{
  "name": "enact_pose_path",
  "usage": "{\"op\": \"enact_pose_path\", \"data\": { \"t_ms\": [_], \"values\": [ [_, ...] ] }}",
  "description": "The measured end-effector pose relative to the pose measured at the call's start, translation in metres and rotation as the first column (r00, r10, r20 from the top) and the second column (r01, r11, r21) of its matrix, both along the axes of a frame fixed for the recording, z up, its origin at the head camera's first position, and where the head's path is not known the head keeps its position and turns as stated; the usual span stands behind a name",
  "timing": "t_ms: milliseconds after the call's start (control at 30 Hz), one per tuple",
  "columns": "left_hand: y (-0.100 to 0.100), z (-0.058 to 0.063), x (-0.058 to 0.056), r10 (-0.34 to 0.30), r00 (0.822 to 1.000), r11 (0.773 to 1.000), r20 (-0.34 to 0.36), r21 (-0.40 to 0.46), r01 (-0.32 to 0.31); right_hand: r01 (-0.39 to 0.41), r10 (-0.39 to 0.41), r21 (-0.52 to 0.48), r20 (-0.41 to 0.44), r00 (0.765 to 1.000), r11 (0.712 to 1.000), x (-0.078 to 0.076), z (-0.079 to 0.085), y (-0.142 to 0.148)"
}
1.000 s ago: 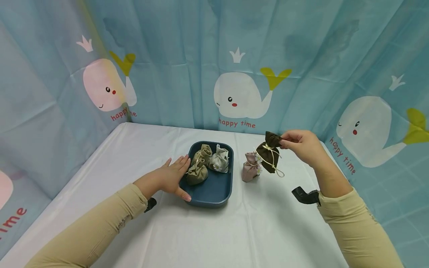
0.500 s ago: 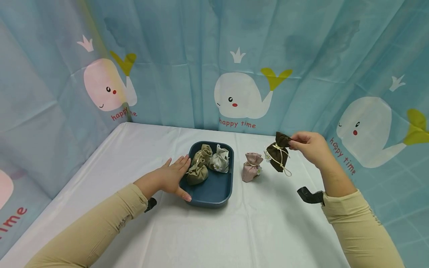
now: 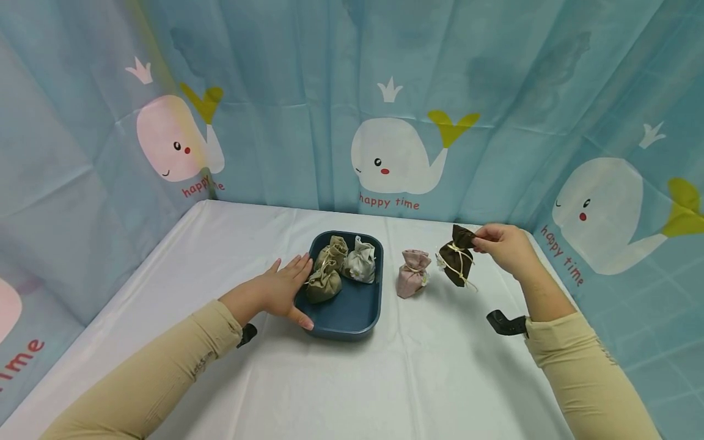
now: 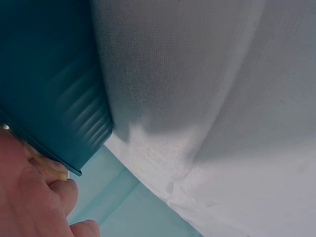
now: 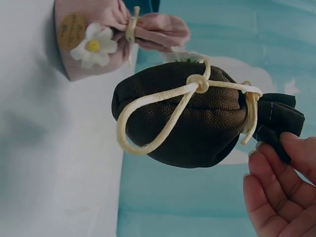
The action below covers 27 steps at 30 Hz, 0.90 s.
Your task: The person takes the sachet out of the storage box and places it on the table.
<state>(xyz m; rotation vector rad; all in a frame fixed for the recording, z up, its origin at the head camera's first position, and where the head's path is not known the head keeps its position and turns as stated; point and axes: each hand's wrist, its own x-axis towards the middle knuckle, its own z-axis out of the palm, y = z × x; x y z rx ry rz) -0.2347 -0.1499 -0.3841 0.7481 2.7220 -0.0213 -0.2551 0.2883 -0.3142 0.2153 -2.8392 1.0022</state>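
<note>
My right hand (image 3: 505, 245) pinches the gathered top of a dark brown drawstring pouch (image 3: 455, 270) between thumb and fingers. The pouch hangs tilted above the table's right side, its cream cord loop showing in the right wrist view. Left of it a pink pouch (image 3: 411, 281) with a white flower stands upright on the cloth. My left hand (image 3: 277, 292) lies with fingers spread on the left rim of a dark blue tray (image 3: 346, 315). Inside the tray sit two khaki pouches (image 3: 323, 288) and a pale grey pouch (image 3: 360, 264).
A white cloth (image 3: 330, 391) covers the table. Blue curtains (image 3: 286, 134) printed with whales enclose its back and sides. Black wrist mounts (image 3: 505, 324) stick out below both hands.
My right hand has carried the brown pouch rightward, away from in front of the pink one, then lowered it slightly. The left hand and the tray have stayed put.
</note>
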Motion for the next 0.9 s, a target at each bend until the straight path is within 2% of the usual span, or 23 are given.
{"op": "enact_pose_path", "data": {
  "t_ms": [400,900],
  "values": [
    [0.002,0.003,0.002,0.002,1.000,1.000,0.003,0.001,-0.002,0.011,-0.015,0.058,0.055,0.998,0.998,-0.010,-0.024,-0.005],
    [0.001,0.002,0.001,0.002,1.000,1.000,0.004,0.007,-0.002,-0.009,0.002,0.103,0.067,0.998,0.995,-0.022,-0.050,-0.009]
  ]
}}
